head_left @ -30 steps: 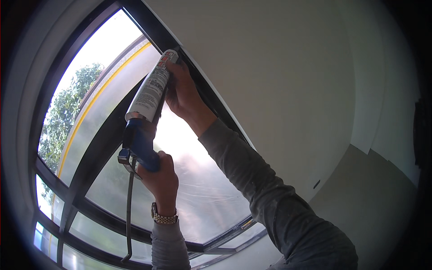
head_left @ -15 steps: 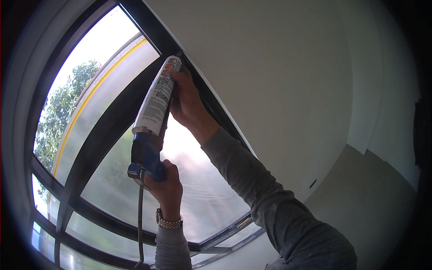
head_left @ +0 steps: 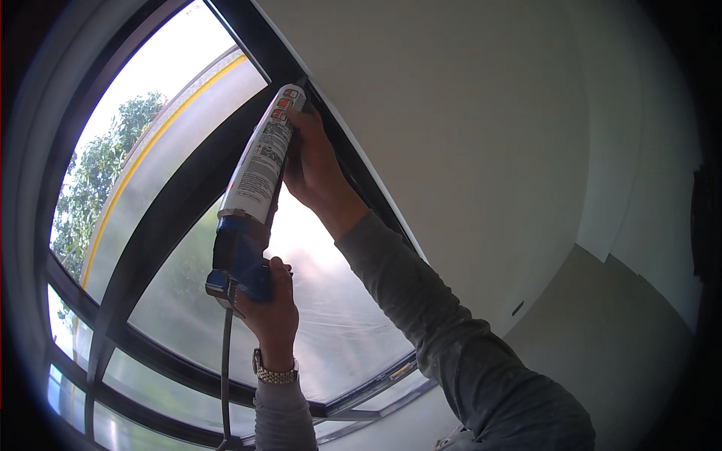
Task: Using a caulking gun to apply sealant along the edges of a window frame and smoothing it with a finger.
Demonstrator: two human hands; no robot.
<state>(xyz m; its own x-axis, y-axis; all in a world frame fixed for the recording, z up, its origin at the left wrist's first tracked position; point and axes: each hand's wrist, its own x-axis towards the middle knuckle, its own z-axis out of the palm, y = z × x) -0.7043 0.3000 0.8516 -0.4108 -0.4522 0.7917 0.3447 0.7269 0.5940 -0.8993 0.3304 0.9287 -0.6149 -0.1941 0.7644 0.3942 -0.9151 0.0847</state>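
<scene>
A caulking gun [head_left: 244, 255] with a blue body holds a white sealant cartridge [head_left: 259, 165], tilted up and slightly right. My left hand [head_left: 272, 312], a metal-band watch [head_left: 275, 368] on its wrist, is closed around the handle under the blue body. Higher up, my right hand [head_left: 316, 161] grips the cartridge's front part from the right side. The dark nozzle [head_left: 302, 80] points at the line where the black window frame [head_left: 338, 143] meets the pale wall; whether it touches cannot be made out. From the gun's back end a long thin rod [head_left: 226, 368] hangs down.
Glass panes [head_left: 331, 323] between dark bars fill the left side, with a tree [head_left: 105, 165] and a yellow-edged surface [head_left: 150, 161] outside. The plain pale wall [head_left: 466, 135] spreads over the right. A small dark slot [head_left: 517, 308] marks it low down.
The whole view has shifted slightly, moving the frame, gun and my left hand a little up and left in the picture. Both hands keep their hold on the gun.
</scene>
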